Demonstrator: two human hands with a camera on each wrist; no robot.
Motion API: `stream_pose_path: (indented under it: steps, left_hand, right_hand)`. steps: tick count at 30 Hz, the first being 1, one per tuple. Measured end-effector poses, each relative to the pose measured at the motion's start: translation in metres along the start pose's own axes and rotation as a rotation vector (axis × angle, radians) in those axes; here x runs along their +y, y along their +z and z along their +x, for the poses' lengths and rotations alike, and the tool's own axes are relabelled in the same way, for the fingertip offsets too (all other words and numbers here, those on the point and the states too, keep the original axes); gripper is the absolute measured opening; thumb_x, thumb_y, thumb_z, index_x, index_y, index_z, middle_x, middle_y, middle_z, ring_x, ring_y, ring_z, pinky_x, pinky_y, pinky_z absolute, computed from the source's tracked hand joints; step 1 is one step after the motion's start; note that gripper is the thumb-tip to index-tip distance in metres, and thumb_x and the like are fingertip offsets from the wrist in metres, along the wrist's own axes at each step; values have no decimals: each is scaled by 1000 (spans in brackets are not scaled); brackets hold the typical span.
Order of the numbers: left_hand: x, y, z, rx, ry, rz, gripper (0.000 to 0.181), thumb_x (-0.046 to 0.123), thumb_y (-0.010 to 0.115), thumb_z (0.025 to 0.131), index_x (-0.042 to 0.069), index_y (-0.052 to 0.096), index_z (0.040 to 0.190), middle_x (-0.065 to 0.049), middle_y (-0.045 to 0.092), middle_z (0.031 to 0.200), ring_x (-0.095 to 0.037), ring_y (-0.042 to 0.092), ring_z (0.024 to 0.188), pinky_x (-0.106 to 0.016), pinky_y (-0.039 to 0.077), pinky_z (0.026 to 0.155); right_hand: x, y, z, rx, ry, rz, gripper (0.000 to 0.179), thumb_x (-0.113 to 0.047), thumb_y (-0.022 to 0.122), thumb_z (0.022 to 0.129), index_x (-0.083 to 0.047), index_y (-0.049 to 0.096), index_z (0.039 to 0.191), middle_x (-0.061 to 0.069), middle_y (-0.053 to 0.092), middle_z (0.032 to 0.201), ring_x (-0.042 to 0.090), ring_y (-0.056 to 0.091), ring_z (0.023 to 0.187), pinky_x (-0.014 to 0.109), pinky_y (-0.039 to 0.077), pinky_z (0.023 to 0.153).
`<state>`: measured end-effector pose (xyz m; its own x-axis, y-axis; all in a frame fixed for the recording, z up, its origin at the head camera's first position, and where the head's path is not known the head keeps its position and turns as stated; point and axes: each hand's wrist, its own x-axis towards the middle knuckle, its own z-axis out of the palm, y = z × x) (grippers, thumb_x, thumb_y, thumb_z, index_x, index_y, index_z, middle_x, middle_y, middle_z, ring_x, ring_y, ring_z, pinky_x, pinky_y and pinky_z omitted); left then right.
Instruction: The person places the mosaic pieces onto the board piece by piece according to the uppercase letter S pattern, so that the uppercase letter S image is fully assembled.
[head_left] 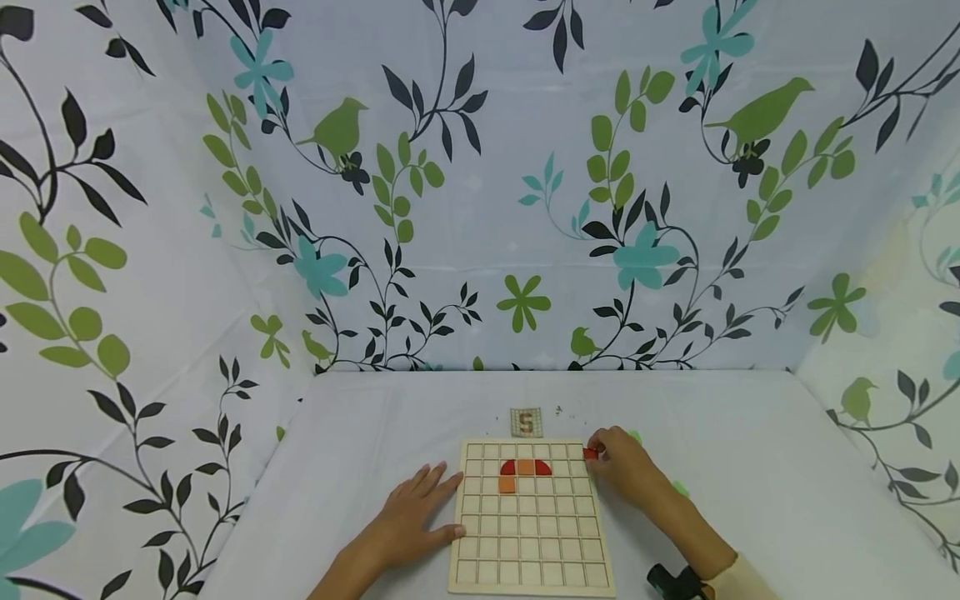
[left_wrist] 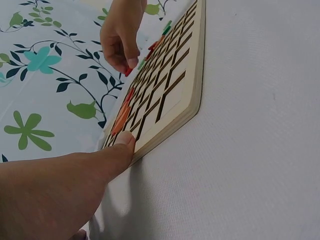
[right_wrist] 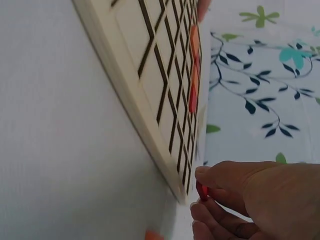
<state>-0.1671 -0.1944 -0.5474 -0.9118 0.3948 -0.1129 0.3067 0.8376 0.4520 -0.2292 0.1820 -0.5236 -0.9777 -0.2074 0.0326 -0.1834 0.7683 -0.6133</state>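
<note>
Our right grip (head_left: 624, 468) pinches a red tile (head_left: 590, 454), probably light and stiff, best edge-held. Our left grip (head_left: 410, 519) is spread.

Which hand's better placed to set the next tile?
Right, probably: the right hand pinches a red tile near the grid board; the left hand rests on its left edge without one.

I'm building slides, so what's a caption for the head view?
Left hand touching a wooden grid board, right hand pinching a red piece near the board's far corner.

Beige right sleeve (head_left: 741, 581), black wrist-worn device (head_left: 681, 585).
</note>
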Motion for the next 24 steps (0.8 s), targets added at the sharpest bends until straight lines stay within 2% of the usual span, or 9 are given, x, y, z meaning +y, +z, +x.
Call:
stream_pose_path:
  steps: [4, 8, 14, 18, 24]
  left_hand:
    - [0, -1, 1, 8, 3, 7, 85, 71, 61, 95, 25, 40, 164, -13, 29, 173, -44, 23, 160, -73, 23, 121]
    - [0, 0, 1, 4, 1, -2, 85, 71, 61, 95, 25, 41, 164, -13, 30, 173, -45, 23, 160, -73, 23, 121]
    - [2, -1, -1, 5, 12, -9, 84, 69, 62, 96, 24, 42, 164, -14, 30, 173, -46, 24, 159, -74, 23, 121]
    - [3, -3, -2, 6, 22, -19, 84, 69, 62, 96, 24, 41, 164, -14, 30, 173, -46, 24, 159, -74, 24, 120]
    - [2, -2, -2, 6, 25, -16, 83, 69, 62, 96, 24, 41, 164, -14, 30, 173, -46, 25, 159, -73, 24, 120]
  right_hand:
    - [-23, 23, 0, -36, -96, 1, 15, -10, 81, 93, -9, 69, 103, 1, 59, 96, 14, 56, 86, 32, 54, 75]
    - [-43, 40, -2, -96, -243, -6, 14, -10, 79, 96, -9, 68, 106, 0, 60, 98, 12, 56, 88, 32, 55, 78]
    - [-67, 62, -9, -148, -398, -5, 17, -11, 79, 96, -11, 64, 103, -4, 58, 96, 5, 49, 83, 25, 51, 74]
    - [-73, 73, -14, -108, -463, -103, 18, -17, 83, 93, -14, 65, 94, -9, 56, 91, 2, 48, 82, 22, 51, 73]
    - [-75, 77, -15, -42, -489, -217, 18, -25, 86, 91, -20, 68, 90, -13, 56, 87, 3, 50, 82, 29, 49, 73]
